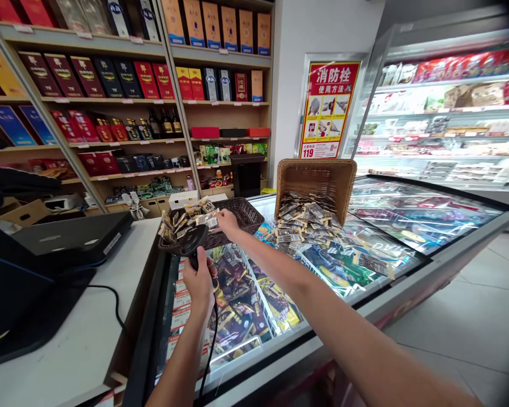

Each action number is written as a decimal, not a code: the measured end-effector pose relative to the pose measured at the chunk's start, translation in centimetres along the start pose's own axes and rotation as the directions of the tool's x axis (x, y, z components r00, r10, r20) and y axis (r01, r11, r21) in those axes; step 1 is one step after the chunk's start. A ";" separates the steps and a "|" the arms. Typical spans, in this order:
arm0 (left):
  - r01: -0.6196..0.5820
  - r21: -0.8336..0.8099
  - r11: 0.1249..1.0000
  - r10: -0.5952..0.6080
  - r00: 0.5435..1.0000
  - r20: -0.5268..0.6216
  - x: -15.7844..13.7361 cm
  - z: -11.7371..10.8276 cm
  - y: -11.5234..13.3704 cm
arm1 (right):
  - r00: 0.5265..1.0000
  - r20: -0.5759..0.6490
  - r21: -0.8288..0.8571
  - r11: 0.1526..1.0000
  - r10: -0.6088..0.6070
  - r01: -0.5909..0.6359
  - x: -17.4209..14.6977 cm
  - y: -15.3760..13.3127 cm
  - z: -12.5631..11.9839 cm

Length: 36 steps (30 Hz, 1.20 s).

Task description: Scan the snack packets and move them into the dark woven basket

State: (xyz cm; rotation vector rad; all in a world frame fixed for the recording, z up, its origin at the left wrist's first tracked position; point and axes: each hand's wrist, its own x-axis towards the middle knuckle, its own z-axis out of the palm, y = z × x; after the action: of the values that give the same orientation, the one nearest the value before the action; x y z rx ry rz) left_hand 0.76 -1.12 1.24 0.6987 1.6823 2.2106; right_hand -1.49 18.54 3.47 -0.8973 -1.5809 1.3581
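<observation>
My left hand [199, 277] is wrapped round the handle of a black barcode scanner [194, 238], whose cable trails down past my wrist. The scanner's head is raised toward the dark woven basket [248, 217], which holds many small snack packets on its left side. Over that basket, my right hand [228, 223] is closed on a small snack packet [212, 220] with a pale label. To the right, a tan wicker basket [351, 186] lies tipped on its side. A heap of similar packets [307, 217] spills from it onto the freezer's glass top.
Beneath both baskets is a glass-topped chest freezer [237, 339] full of packaged goods. A white counter [80, 333] with a dark monitor [12, 294] stands on the left. Shelves of boxed bottles [123, 79] line the back, and a lit refrigerated display [445, 113] is at right.
</observation>
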 end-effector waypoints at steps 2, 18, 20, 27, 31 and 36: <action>0.012 -0.016 1.000 -0.012 1.000 0.019 -0.2 0.2 0.1 | 0.999 -0.031 0.192 0.981 0.036 -0.029 -1.0 -0.1 -3.2; 0.112 0.109 0.988 -0.152 0.846 0.510 -1.9 1.5 -1.4 | 0.957 -0.210 0.396 0.912 0.200 -0.104 -8.2 6.4 -18.2; 0.095 0.115 0.989 -0.142 0.836 0.531 -1.9 1.5 -1.4 | 0.947 -0.229 0.405 0.907 0.224 -0.116 -8.1 6.2 -18.5; 0.089 0.213 0.973 -0.203 0.772 0.603 -2.4 1.2 -0.5 | 0.937 -0.265 0.405 0.908 0.228 -0.106 -8.3 5.6 -19.0; 0.045 0.287 0.957 -0.231 0.719 0.656 -2.5 1.4 -0.4 | 0.927 -0.289 0.391 0.913 0.241 -0.115 -8.2 5.2 -19.5; 0.004 0.277 0.961 -0.200 0.700 0.685 -2.2 1.5 -0.8 | 0.934 -0.299 0.367 0.927 0.197 -0.079 -7.8 5.6 -20.0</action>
State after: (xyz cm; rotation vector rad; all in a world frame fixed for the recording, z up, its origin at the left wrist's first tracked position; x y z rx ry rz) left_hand 3.37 -0.75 0.29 1.2850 1.5192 1.3482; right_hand 19.95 19.93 -2.09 -0.9692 -0.9944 1.4427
